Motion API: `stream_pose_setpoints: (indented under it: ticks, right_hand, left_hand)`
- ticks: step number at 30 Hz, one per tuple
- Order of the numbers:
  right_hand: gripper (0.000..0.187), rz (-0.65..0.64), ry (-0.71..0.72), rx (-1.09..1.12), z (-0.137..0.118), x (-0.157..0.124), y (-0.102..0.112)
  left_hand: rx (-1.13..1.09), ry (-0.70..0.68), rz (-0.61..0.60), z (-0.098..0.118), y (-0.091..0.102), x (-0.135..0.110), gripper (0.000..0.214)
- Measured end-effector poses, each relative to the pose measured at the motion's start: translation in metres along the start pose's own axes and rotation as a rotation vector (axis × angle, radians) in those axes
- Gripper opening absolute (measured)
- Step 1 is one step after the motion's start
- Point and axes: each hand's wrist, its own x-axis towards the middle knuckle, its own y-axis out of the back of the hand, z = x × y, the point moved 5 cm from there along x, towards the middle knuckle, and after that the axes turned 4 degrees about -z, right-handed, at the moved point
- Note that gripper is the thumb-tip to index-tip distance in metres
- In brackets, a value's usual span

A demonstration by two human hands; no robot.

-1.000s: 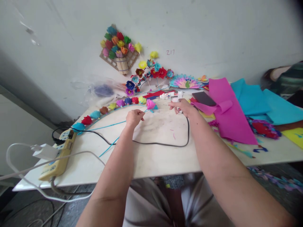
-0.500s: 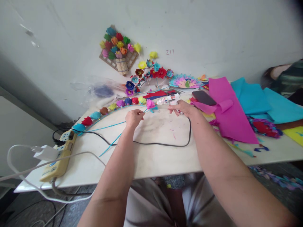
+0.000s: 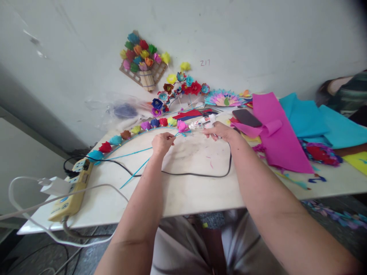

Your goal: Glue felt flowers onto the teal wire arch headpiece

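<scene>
- far left from where i sit, a yellow power strip [image 3: 69, 202] rests on the white table [image 3: 200, 194], a white plug in it and a black cord [image 3: 195, 175] running out to the right.
- beside it, a row of paper flowers [image 3: 145, 125] curves away along the table.
- next i see the left hand [image 3: 163, 144], fingers pinched narrow on a thin blue strand [image 3: 137, 173]; two lengths of it trail leftward.
- just past those fingertips sits the pink flower [image 3: 182, 126], at the row's right end, above the table's middle.
- then a white corded tool [image 3: 199, 122], its tip near the pink flower; i can't tell if they touch.
- the right hand [image 3: 218, 131] is curled around the tool's grip.
- further right, a dark phone [image 3: 247, 118], then a magenta sheet [image 3: 282, 141] and blue sheets [image 3: 305, 120].
</scene>
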Motion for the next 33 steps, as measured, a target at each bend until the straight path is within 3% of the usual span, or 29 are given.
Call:
stream_pose_setpoints:
  ticks: [33]
  right_hand:
    - [0.031, -0.004, -0.003, 0.006, 0.0045, 0.0076, -0.0055]
  left_hand:
    - [0.006, -0.007, -0.002, 0.0038, 0.0001, -0.0013, 0.018]
